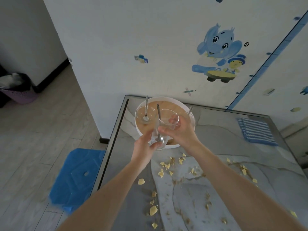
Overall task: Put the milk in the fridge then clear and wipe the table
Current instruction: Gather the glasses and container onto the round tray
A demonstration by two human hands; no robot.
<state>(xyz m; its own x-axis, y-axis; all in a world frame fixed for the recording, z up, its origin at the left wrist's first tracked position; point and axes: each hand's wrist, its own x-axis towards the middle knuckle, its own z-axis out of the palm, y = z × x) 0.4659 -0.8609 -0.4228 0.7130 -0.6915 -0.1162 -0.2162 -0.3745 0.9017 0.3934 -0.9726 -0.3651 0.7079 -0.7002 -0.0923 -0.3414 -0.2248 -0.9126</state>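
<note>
- On the floor at the left, just beside the grey marbled tabletop (pixel 208 130): a blue plastic stool (pixel 76 177).
- Standing at the far left of the round white-rimmed tray (pixel 168 98): a clear glass cup (pixel 141 116) holding only a small metal spoon (pixel 146 105).
- Gripped low by the left hand (pixel 144 147), fingers curled round it, above the tray's near edge: a second clear glass cup (pixel 163 144) with a long metal spoon (pixel 158 114) leaning inside.
- Grasped round its wall by the right hand (pixel 180 132), tilted, against or just beside the other: a third clear glass cup (pixel 164 117), seemingly empty.
- Judged light, stiff, slick and breakable; best taken round the wall and kept from knocking together.
- Scattered over the near tabletop: yellow crumbs (pixel 166 165).
- Lying flat at the far right: a blue-and-white striped cloth (pixel 256 131).
- No milk in view.
</note>
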